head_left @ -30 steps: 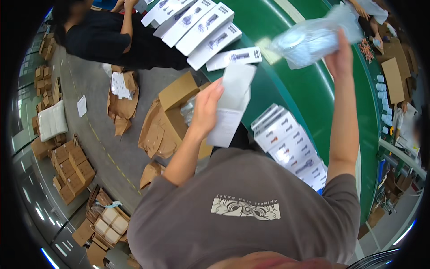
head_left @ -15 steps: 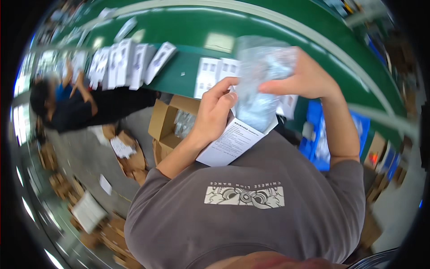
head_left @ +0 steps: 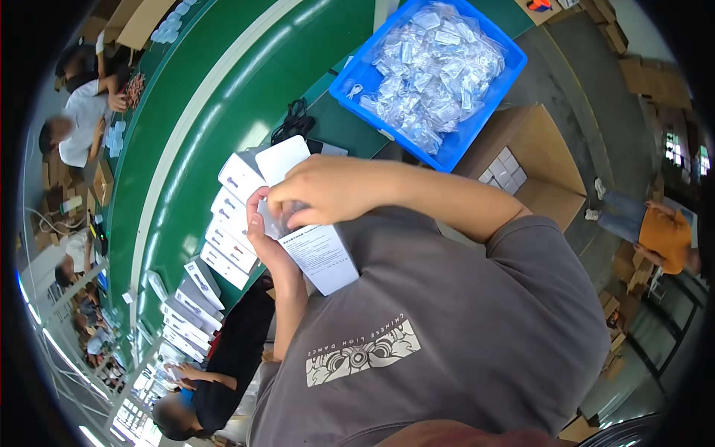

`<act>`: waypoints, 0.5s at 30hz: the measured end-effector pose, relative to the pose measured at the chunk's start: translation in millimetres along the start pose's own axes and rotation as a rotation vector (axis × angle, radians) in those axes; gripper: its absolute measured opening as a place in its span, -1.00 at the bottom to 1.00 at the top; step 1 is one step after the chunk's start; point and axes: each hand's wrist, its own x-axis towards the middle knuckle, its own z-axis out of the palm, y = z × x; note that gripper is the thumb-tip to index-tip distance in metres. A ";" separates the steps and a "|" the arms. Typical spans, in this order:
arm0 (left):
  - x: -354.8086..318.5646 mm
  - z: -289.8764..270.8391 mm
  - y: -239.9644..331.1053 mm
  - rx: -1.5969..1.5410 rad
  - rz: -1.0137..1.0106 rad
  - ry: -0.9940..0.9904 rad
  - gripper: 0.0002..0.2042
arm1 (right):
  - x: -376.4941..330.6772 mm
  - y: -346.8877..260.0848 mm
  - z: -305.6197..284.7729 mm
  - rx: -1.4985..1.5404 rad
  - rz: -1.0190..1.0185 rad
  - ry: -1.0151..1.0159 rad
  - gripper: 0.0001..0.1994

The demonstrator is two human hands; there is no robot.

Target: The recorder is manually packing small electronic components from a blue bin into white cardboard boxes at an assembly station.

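Observation:
A white printed carton (head_left: 324, 261) is held tilted against my chest, its open end facing away from me and a white flap (head_left: 283, 158) standing up behind it. My left hand (head_left: 269, 237) is closed round the carton's side near the opening. Over that opening bends my right hand (head_left: 328, 190), its fingers pinched on a clear plastic bag (head_left: 296, 211). Only a small piece of the bag shows between the fingers; the rest is hidden by the carton and hand.
White cartons (head_left: 227, 238) line the green bench (head_left: 223, 112), beside a black cable (head_left: 294, 121). A blue bin (head_left: 514, 74) full of small clear bags stands ahead, with a brown box (head_left: 555, 149) holding small white boxes to its right. Co-workers (head_left: 205, 395) work at left; another person (head_left: 663, 235) stands right.
The bag, earlier largely above the carton, has gone mostly down into it, with my right hand lowered to the opening. My view has turned right, bringing the whole blue bin into sight.

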 end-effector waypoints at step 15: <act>-15.2 28.0 0.2 0.439 0.054 -0.035 -0.39 | -224.8 345.9 -95.8 -1.044 1.163 0.468 -0.47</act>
